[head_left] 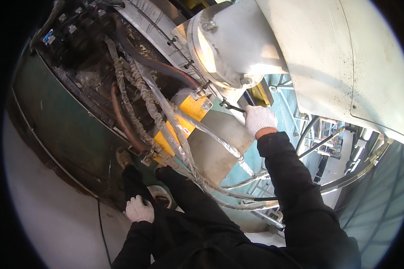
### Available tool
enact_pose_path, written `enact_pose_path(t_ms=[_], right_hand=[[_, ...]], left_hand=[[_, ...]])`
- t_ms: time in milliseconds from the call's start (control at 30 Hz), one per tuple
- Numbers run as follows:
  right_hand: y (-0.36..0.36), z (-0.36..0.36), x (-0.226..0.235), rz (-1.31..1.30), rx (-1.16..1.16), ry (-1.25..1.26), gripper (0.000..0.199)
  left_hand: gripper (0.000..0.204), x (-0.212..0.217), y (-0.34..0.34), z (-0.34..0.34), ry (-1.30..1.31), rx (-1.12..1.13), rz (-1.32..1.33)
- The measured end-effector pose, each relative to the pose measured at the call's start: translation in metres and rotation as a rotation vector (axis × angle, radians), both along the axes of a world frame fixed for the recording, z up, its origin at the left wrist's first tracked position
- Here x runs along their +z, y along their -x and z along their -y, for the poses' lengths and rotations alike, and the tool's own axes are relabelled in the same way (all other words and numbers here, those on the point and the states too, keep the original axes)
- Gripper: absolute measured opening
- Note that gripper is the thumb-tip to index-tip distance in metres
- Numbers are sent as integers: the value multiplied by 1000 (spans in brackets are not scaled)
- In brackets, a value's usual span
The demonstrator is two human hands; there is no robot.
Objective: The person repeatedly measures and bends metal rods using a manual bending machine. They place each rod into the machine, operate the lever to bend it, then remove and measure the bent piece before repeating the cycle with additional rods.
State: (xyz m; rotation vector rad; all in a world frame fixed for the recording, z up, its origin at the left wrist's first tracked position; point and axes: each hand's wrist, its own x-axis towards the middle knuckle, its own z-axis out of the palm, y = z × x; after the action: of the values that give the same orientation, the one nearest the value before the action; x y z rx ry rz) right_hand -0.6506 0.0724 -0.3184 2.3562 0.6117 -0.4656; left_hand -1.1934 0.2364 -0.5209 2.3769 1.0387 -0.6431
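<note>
Gloves on both hands, white knit ones, and the right hand (259,120) is stretched up and out to the underside of the big round metal flange (220,49), its grip pressed together around a dark wrench (232,106) — the tool's head points left toward the bolts along the flange rim, right beneath the flange's lower edge, so the arm is fully extended to get at that fastener. Down low, the left hand (139,210) sits on the person's own dark-trousered knee, fingers curled in and holding nothing that I can make out — it looks like a brace for balance while leaning forward. Between the two runs a bundle of foil-wrapped hoses (166,116), twisting down past a yellow block (191,112) and the green machine housing (63,121). Off to the right, curved metal railings (345,179) drop away below; the pale curved casing (336,58) fills the top
</note>
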Motion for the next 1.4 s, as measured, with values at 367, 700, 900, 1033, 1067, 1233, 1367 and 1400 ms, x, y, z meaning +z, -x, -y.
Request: enact_pose_path(t_ms=[367,700,900,1033,1067,1233,1367,1400], right_hand=[[-24,-76,-14,-98,256,249,29],[-22,-87,-24,-137,297,265,30],[-20,-82,-22,-103,286,235,30],[-21,-82,-19,-131,259,234,31],[-21,-82,-19,-143,249,247,31],[-17,-77,-16,-164,244,262,32],[-11,-65,-19,-143,257,231,31],[-13,-63,-20,-143,274,212,30]], left_hand=[[16,-4,13,-12,-12,43,81],[16,-6,11,-15,-10,59,89],[17,-7,10,-14,0,42,50],[18,-6,7,-14,16,42,45],[18,-6,6,-14,11,38,46],[20,-4,1,-14,45,51,-6],[21,-1,-2,-13,55,58,-54],[21,0,-3,-13,63,57,-60]])
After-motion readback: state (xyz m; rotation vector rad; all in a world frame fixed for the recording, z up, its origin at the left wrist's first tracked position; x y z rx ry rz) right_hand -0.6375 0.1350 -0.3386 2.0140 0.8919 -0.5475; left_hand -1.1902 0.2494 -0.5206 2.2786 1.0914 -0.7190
